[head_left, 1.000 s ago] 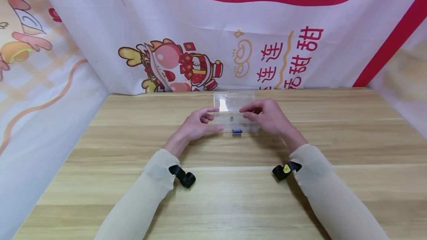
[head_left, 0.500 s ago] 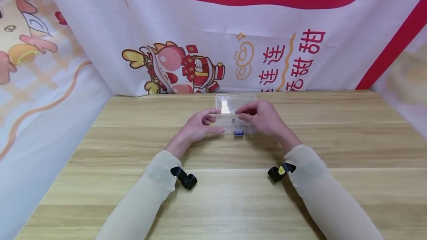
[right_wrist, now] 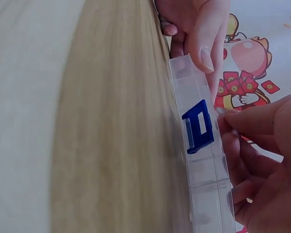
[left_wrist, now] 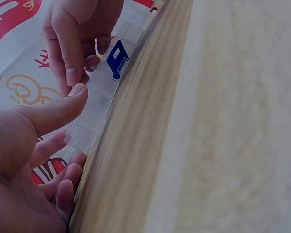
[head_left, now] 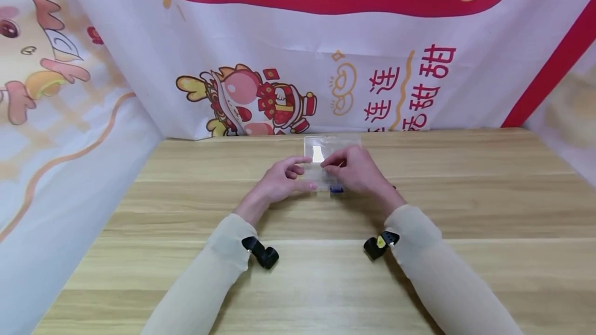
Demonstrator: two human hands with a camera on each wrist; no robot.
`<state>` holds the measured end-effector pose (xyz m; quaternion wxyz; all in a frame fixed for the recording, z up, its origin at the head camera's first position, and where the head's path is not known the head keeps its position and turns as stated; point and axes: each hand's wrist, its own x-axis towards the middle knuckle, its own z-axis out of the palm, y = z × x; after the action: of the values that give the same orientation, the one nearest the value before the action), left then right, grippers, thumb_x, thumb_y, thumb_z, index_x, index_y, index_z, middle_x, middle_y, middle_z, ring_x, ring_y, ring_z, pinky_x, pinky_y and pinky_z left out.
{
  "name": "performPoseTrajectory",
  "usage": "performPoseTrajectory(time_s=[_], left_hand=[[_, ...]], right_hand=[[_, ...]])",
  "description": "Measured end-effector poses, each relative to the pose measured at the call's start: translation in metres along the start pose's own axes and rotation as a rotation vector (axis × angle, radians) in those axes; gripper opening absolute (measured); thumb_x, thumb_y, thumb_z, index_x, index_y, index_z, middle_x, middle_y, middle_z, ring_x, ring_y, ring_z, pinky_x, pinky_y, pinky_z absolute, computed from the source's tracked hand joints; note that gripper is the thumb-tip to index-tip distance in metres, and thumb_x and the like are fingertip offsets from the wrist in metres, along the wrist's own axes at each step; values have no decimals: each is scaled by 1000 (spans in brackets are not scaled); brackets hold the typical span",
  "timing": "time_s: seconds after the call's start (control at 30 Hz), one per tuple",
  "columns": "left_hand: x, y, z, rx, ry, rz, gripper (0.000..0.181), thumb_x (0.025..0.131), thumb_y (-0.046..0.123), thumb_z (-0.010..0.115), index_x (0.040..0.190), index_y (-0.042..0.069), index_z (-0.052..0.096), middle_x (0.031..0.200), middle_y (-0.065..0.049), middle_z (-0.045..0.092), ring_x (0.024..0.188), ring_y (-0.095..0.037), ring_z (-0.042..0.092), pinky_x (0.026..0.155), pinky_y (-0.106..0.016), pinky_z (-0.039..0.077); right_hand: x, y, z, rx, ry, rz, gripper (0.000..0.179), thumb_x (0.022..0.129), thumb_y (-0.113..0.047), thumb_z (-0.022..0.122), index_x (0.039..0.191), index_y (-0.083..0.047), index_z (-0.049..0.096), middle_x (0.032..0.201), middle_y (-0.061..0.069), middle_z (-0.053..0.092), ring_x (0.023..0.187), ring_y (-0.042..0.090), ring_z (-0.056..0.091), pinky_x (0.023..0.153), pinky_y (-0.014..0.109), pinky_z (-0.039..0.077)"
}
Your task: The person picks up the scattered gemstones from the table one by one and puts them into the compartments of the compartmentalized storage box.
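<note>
A clear plastic compartment box (head_left: 311,176) lies near the back of the table, its clear lid (head_left: 335,143) folded back toward the cloth. On its front side is a blue latch (right_wrist: 198,127). My left hand (head_left: 281,179) holds the box's left end, thumb along the front edge and index finger stretched toward the hinge side. Over the box's middle, my right hand (head_left: 356,169) has thumb and index fingertips together. A small pale thing (right_wrist: 219,111) shows at those fingertips in the right wrist view; its kind cannot be told. The right hand covers the box's right part.
The wooden table (head_left: 298,278) spreads toward me and to both sides. Behind it hangs a white cloth (head_left: 279,30) with red and cartoon prints, close to the lid. A small dark wrist camera (head_left: 267,256) sits at the left sleeve, another wrist camera (head_left: 374,247) at the right.
My right hand has moved left across the box, from its right part to the middle, and now covers the small dark spot seen there. The left hand stays at the left end.
</note>
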<state>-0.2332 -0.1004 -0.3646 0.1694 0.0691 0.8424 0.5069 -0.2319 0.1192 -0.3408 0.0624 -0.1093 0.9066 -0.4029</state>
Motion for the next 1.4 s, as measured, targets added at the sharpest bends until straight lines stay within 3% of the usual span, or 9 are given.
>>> performPoseTrajectory(time_s=[0.67,0.93,1.13,1.4], left_hand=[[2,1,4,10,-17,4,66,88,33,88,148,35,60,141,-4,59,126,-26,51,112,-46,42],[2,-1,0,22,7,2,68,87,32,89,148,34,60,140,-5,59,126,-27,51,114,-47,41],[1,0,-3,8,13,-1,66,88,28,88,148,33,60,139,-6,58,124,-26,50,112,-45,41],[0,1,1,1,14,-2,66,89,25,87,149,30,60,138,-7,58,121,-26,50,108,-43,41]], right_hand=[[-4,-2,1,-19,10,66,21,104,-18,68,120,-12,80,112,6,76,101,24,64,81,33,55],[-5,0,-6,44,-1,16,20,102,-19,70,119,-13,80,113,4,75,102,23,65,83,35,55],[-11,6,-29,38,-1,14,23,103,-23,71,124,-16,77,119,4,73,106,24,63,89,36,53],[-34,42,-75,-41,21,-21,29,103,-25,70,129,-13,75,120,10,72,104,26,63,86,34,53]])
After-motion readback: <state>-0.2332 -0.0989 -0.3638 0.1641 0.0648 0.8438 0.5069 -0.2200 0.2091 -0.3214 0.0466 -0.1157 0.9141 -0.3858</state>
